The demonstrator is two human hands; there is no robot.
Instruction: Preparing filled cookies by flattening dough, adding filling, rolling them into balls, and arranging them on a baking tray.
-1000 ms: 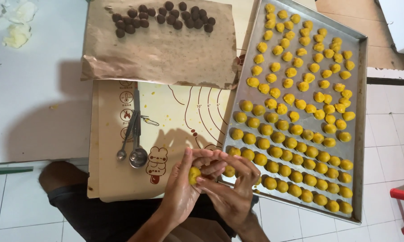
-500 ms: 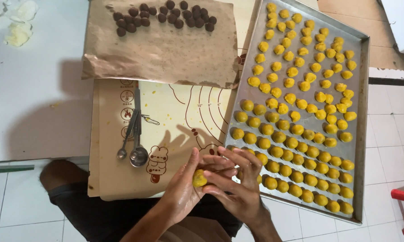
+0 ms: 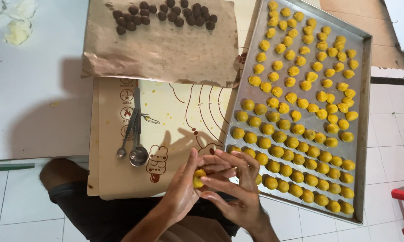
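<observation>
While your left hand (image 3: pixel 182 188) cups the yellow dough ball (image 3: pixel 198 178), right hand (image 3: pixel 231 186) fingertips pinch it, just beside the tray (image 3: pixel 365 134) for short transfer.

Bare baking mat (image 3: pixel 184 121) is open between measuring spoons (image 3: pixel 132 143) and the crowded tray (image 3: pixel 365 89).

Two hands: left hand (image 3: pixel 182 188) and right hand (image 3: pixel 233 186). One yellow dough ball (image 3: pixel 198 178) between them. One metal baking tray (image 3: pixel 365 134) carrying roughly one hundred yellow dough balls; exact count uncertain. About twenty dark brown filling balls (image 3: pixel 166 13). Two measuring spoons (image 3: pixel 132 143). One brown paper sheet (image 3: pixel 161 49). One baking mat (image 3: pixel 108 134).
</observation>
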